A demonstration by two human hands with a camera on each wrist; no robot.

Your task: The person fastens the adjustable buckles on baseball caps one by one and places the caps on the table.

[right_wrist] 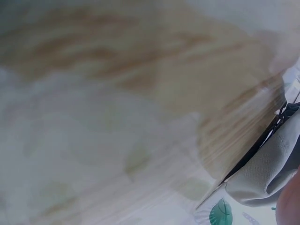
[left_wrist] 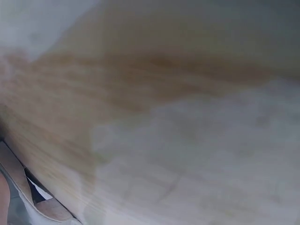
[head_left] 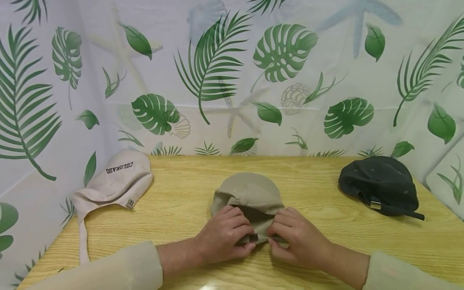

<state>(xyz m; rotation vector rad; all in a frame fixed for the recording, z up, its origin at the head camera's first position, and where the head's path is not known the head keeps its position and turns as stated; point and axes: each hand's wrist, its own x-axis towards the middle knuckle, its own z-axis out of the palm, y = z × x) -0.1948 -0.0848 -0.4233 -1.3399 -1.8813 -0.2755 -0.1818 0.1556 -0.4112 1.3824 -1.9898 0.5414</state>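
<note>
A khaki baseball cap [head_left: 250,187] sits at the middle of the table, its back opening turned toward me. My left hand [head_left: 226,233] grips the left side of that opening, thumb and fingers at the strap beside a small dark buckle [head_left: 254,238]. On the other side, my right hand [head_left: 299,237] pinches the strap's right part, fingertips close to the buckle. Part of the cap [right_wrist: 262,173] shows in the right wrist view, with a blurred fingertip [right_wrist: 289,201] beside it. The left wrist view catches only a sliver of fabric low in its left corner.
At the left of the table lies a pale cap [head_left: 119,173] lettered COLORADO, its strap hanging toward the near edge. A black cap [head_left: 380,185] with a metal buckle rests at the right. Behind the wooden table [head_left: 174,193] hangs a leaf-patterned cloth [head_left: 232,133].
</note>
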